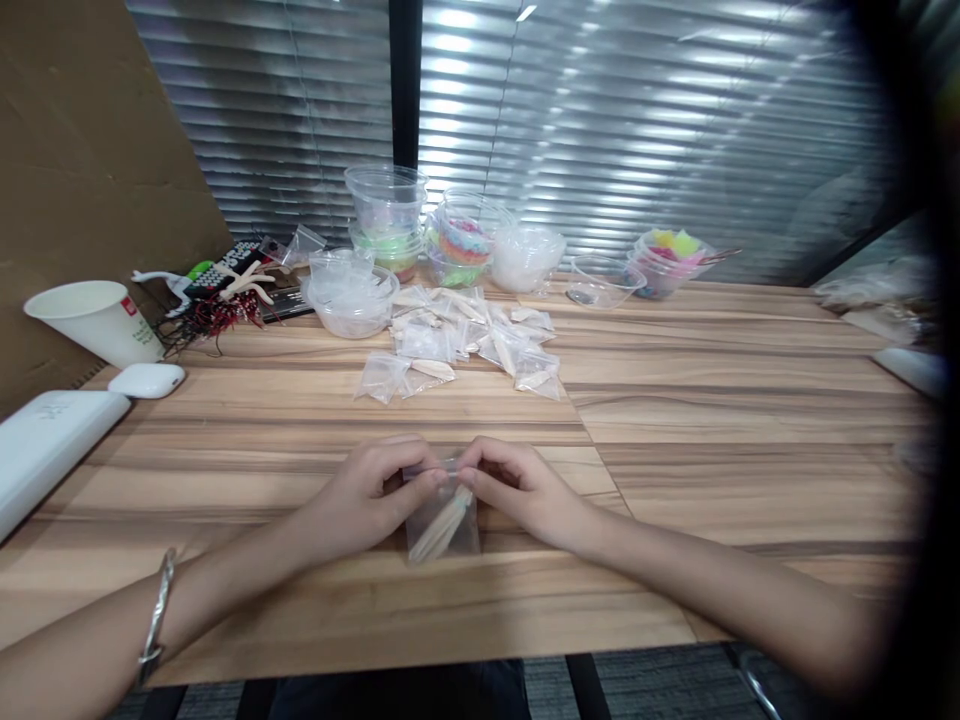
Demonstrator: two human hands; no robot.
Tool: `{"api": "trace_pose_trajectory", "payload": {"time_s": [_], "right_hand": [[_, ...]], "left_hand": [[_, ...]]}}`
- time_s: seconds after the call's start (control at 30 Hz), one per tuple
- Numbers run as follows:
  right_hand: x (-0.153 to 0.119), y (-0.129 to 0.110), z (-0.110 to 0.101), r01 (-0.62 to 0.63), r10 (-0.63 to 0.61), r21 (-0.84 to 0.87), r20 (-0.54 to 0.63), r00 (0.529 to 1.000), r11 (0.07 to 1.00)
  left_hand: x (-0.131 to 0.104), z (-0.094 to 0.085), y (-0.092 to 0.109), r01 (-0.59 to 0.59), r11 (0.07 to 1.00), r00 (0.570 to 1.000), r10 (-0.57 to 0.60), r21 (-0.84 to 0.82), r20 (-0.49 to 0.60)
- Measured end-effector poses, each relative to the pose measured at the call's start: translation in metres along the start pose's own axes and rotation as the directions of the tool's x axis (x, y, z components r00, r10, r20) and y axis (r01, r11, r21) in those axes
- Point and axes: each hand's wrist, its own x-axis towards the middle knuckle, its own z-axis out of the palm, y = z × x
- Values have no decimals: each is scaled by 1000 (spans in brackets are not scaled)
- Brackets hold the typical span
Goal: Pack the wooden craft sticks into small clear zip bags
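Note:
Near the front of the wooden table, a small clear zip bag [466,538] hangs from my fingers with pale wooden sticks [441,528] slanted inside it. My left hand [382,490] pinches the bag's top edge on the left, thumb against fingers. Close beside it, my right hand [521,485] pinches the same edge on the right. The two thumbs almost meet at the bag's mouth, so part of the seal is hidden. Beyond my hands lies a pile of similar filled bags [469,335].
Clear plastic tubs [386,205], some with coloured contents, line the back by the blinds. A round tub [351,305] stands behind the pile. At left are a tilted paper cup [97,320], a white case [146,380] and a white box [52,440]. Bags [885,295] lie far right.

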Motion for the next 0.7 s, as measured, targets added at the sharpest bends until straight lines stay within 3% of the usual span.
{"api": "trace_pose_trajectory", "payload": {"time_s": [0.23, 0.43, 0.7], "right_hand": [[-2, -4, 0, 2, -2, -71, -11, 1000, 997], [-1, -2, 0, -7, 6, -19, -28, 1000, 1000], [-4, -6, -3, 57, -56, -53, 25, 998, 997]], "left_hand": [[-1, 1, -2, 62, 998, 998, -62, -10, 2], [0, 3, -6, 89, 995, 996, -90, -41, -15], [-4, 4, 0, -17, 999, 1000, 18, -46, 11]]}}
